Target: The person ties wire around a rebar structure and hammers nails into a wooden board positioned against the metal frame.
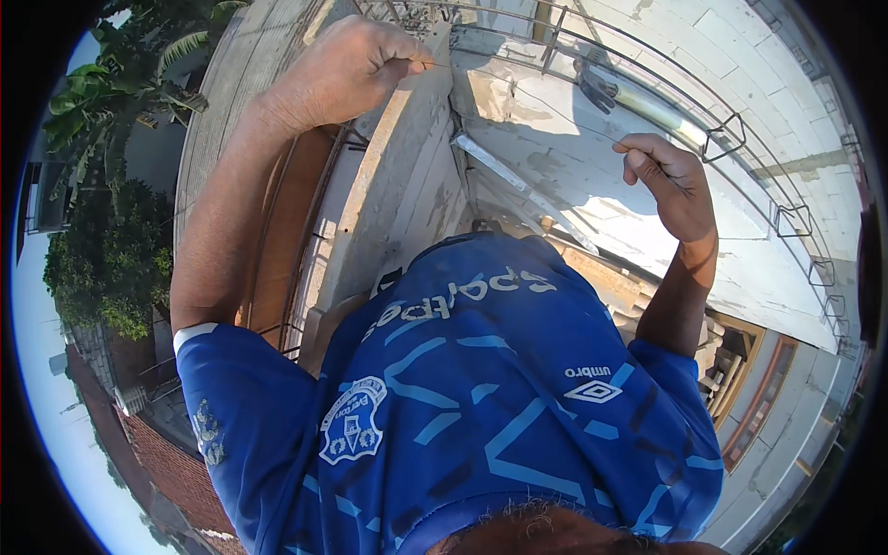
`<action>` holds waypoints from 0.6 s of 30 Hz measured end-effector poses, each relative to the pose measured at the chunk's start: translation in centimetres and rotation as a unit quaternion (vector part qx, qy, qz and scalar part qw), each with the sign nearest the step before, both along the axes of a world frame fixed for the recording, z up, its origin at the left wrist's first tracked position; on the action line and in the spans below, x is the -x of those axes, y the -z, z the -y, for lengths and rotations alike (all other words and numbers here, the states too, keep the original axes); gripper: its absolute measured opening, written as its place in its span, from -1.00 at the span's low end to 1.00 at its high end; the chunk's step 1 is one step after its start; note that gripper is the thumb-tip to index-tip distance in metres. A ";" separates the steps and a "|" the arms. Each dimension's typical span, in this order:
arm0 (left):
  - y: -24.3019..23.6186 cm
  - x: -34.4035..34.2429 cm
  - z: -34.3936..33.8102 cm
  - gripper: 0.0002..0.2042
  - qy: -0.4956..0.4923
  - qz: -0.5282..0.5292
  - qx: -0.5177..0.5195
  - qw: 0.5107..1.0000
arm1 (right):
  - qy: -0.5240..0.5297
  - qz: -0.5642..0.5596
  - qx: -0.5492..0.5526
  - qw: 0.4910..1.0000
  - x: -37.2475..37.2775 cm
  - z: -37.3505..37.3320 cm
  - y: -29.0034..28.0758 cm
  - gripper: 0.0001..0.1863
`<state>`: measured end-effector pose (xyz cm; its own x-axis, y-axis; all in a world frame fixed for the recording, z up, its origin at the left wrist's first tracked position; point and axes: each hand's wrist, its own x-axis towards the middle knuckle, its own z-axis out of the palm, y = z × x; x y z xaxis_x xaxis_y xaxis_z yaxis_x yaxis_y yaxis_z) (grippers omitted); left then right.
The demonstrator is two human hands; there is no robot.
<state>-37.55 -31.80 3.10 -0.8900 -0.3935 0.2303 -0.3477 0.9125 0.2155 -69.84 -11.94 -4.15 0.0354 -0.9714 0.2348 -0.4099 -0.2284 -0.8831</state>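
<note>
A thin, dark wire (555,104) runs between my two raised hands, over the pale block wall. My left hand (365,65) is closed, its fingertips pinching the wire's left end beside the top of a concrete post. Lower and to the right, my right hand (673,183) pinches the other end between thumb and forefinger. Between them and farther out, a hammer with a dark claw head (597,85) and a pale handle (661,113) lies beside the steel bars. What the left palm encloses is hidden.
A rebar cage (720,139) with square stirrups curves along the wall at the far right. A light metal bar (523,185) slants below my hands. A rough concrete beam (393,153) rises at the left, beside boards (236,97). Trees (116,250) and tiled roofs (162,462) lie beyond.
</note>
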 end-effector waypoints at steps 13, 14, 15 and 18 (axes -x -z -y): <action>1.8 2.5 0.6 -0.85 -0.062 0.032 -0.124 0.990 | 0.023 0.147 -0.113 0.982 3.3 0.7 11.5 -0.77; 1.8 2.6 0.6 -0.86 -0.064 0.023 -0.123 0.990 | 0.016 0.133 -0.086 0.987 3.3 0.7 11.6 -0.78; 1.7 2.8 0.6 -0.86 -0.072 0.035 -0.121 0.989 | 0.027 0.135 -0.090 0.986 3.4 0.8 11.7 -0.78; 1.7 3.0 0.6 -0.87 -0.102 0.041 -0.128 0.986 | 0.019 0.209 -0.144 0.967 3.9 0.9 12.1 -0.83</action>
